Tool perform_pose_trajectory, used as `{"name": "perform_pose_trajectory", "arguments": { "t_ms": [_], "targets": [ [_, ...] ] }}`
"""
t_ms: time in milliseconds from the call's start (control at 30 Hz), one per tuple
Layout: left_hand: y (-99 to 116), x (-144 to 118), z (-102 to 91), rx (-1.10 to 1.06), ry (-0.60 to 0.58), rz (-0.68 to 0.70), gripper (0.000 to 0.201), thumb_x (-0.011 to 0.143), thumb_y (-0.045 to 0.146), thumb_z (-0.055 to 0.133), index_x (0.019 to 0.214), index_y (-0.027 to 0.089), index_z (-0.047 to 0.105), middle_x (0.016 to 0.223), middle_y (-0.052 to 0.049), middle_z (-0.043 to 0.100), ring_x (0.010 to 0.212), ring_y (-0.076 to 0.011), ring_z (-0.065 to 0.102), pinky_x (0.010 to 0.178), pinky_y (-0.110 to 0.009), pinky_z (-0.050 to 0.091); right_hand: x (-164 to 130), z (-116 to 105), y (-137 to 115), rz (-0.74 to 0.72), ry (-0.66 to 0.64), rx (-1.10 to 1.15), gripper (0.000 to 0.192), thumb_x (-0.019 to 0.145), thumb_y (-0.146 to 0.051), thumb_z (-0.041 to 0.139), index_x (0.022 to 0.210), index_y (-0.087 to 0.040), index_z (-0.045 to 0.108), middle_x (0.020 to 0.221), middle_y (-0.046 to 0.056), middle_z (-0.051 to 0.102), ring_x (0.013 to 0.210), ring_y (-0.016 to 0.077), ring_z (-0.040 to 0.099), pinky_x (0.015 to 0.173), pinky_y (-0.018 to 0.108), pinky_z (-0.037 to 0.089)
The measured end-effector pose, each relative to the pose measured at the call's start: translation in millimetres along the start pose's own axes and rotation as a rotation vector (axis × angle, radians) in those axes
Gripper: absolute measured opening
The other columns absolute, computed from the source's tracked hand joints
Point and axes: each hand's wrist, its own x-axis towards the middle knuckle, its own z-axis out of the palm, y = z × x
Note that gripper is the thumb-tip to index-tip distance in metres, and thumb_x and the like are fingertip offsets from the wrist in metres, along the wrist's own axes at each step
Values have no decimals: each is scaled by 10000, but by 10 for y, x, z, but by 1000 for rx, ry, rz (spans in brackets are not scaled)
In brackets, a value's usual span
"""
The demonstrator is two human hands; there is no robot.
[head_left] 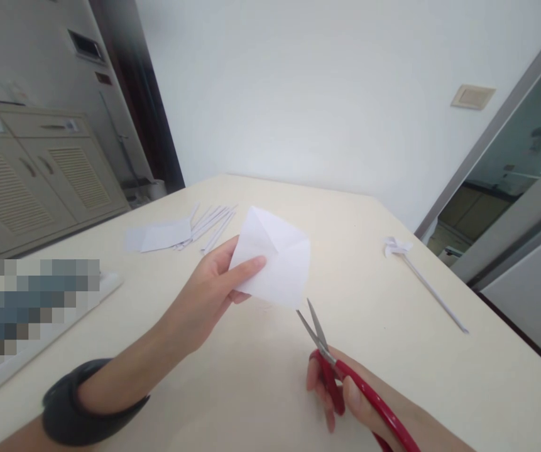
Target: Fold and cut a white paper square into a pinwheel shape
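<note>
Left hand (218, 276) – grip pinching a square of paper (286, 276), thumb on top, fingers beneath, sheet held up above the table (261, 389). Right hand (357, 402) – grip closed round the scissors (328, 356), blades parted, tips just below the paper's near corner.

Progress, as I judge it: the paper is creased, lines running inward from the far and right corners; cannot tell whether either is cut. One pinwheel (396, 246) on a stick (433, 292) lies made up at right. Loose sheets (164, 235) and thin paper rods (211, 223) lie unassembled, far left.

Edges: table's right edge runs just beyond the pinwheel; wall (298, 94) behind the far edge. Wide stretch of table between scissors and stick – ample swing for the right arm. A white-rimmed thing (105, 289), face blurred out, borders the left forearm's side.
</note>
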Motion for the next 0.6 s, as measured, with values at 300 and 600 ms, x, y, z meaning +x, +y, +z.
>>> {"name": "perform_pose_trajectory", "arguments": {
  "t_ms": [300, 600],
  "targets": [
    [-126, -14, 92, 84, -69, -47, 152, 831, 233, 552, 978, 234, 591, 741, 18, 514, 592, -83, 382, 460, -140, 316, -51, 68, -142, 22, -46, 128, 290, 906, -306, 515, 1154, -158, 535, 1146, 86, 564, 948, 198, 589, 797, 396, 506],
    [-148, -33, 91, 68, -59, -95, 285, 822, 260, 563, 1106, 281, 565, 838, -7, 562, 701, -131, 489, 513, -173, 385, -56, 77, -140, 40, -66, 219, 576, 869, -641, 306, 1057, -165, 569, 951, 85, 572, 845, 194, 554, 803, 348, 454]
  ]
}}
